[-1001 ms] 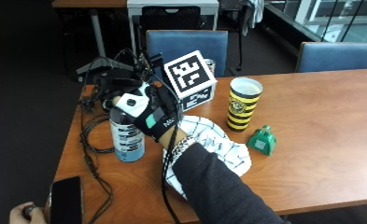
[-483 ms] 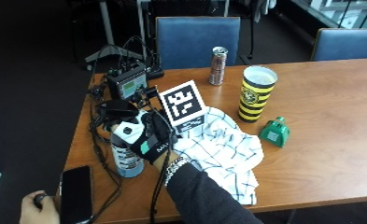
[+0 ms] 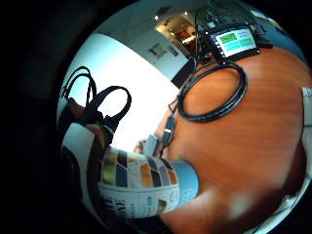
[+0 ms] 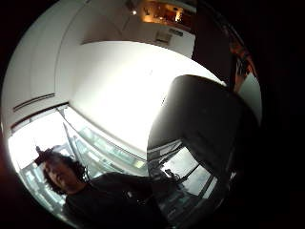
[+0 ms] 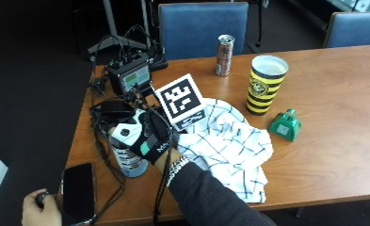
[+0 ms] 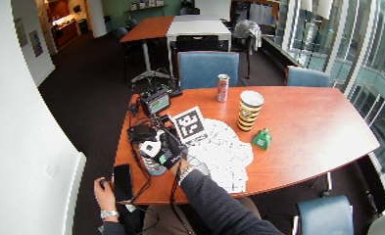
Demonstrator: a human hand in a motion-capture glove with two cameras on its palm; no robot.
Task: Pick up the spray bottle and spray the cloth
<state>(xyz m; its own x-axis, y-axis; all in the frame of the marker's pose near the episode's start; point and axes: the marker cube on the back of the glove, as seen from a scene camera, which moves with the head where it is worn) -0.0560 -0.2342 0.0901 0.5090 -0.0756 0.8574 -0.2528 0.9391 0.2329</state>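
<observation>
While its base rests on the wooden table point(image 5: 335, 117), a spray bottle point(image 5: 127, 155) is gripped by a gloved right hand point(image 5: 148, 136).
Fingers curl round the bottle's upper body near the table's edge; the white checked cloth point(image 5: 231, 146) lies just beside it, a smartphone point(image 5: 78, 192) nearby.

Spray bottle point(image 5: 127, 157) on table point(image 5: 335, 117), left of cloth point(image 5: 231, 146).

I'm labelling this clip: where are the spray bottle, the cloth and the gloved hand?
spray bottle point(image 5: 129, 162), outside view, on its labelled body.
cloth point(image 5: 235, 146), outside view, on its checked middle.
gloved right hand point(image 5: 148, 137), outside view, on its back.
</observation>
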